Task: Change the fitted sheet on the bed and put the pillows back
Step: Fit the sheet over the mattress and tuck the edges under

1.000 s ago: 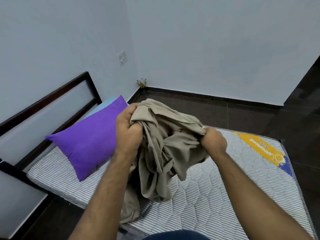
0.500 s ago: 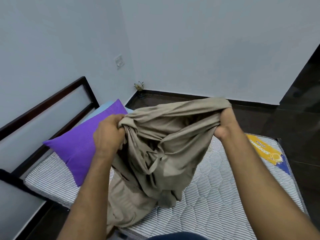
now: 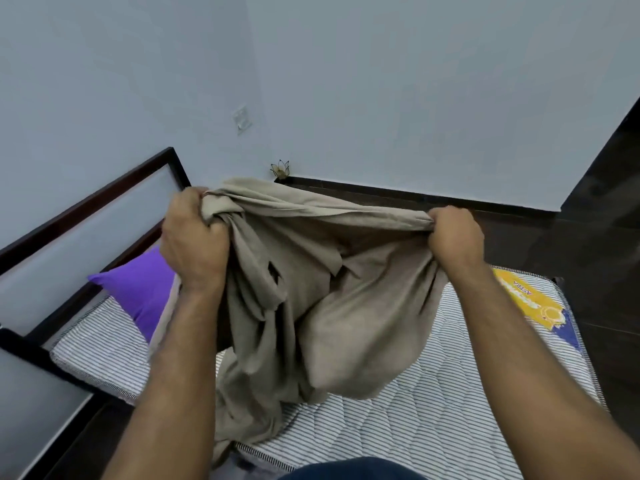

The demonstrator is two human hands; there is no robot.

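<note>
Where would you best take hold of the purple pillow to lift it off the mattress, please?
Probably the purple pillow by its pointed corner toward the headboard, reaching from the left: that corner is exposed, while the beige sheet covers its right side.

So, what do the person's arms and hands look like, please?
Both forearms are bare, with no sleeves in view. The left hand and right hand wear no gloves, rings or watch that I can see. Dark blue clothing shows at the bottom edge.

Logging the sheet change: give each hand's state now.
Left hand: closed, gripping the beige sheet.
Right hand: closed, gripping the same sheet.
</note>
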